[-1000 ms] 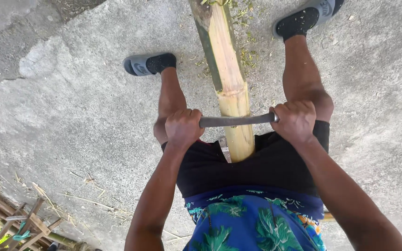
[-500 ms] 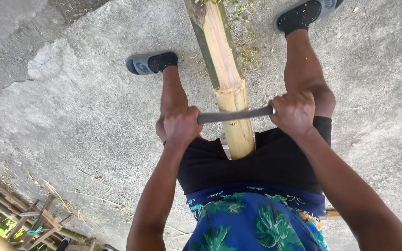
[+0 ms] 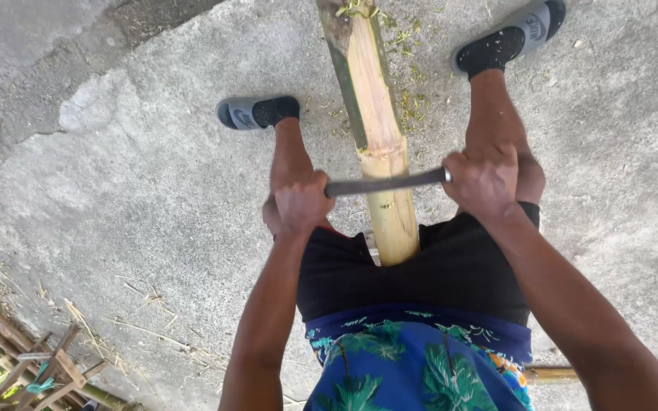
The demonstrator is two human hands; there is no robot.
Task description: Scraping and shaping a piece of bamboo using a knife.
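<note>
Both hands: left hand (image 3: 302,204) and right hand (image 3: 483,181), fingers closed on opposite ends of a metal blade (image 3: 384,183)
Blade: crosswise on the bamboo pole (image 3: 381,152), for even two-handed scraping
Pole: on concrete floor (image 3: 131,190) between the legs, pinned steady

A person stands astride a bamboo pole (image 3: 378,144) that runs away over the concrete ground (image 3: 138,190). The left hand (image 3: 302,204) and right hand (image 3: 483,181) each grip one end of a dark metal blade (image 3: 384,184) lying across the pole's peeled, pale top. Green shavings (image 3: 409,72) lie just right of the pole's far part. Slippered feet stand either side; bamboo sticks (image 3: 32,365) lie near left.
</note>
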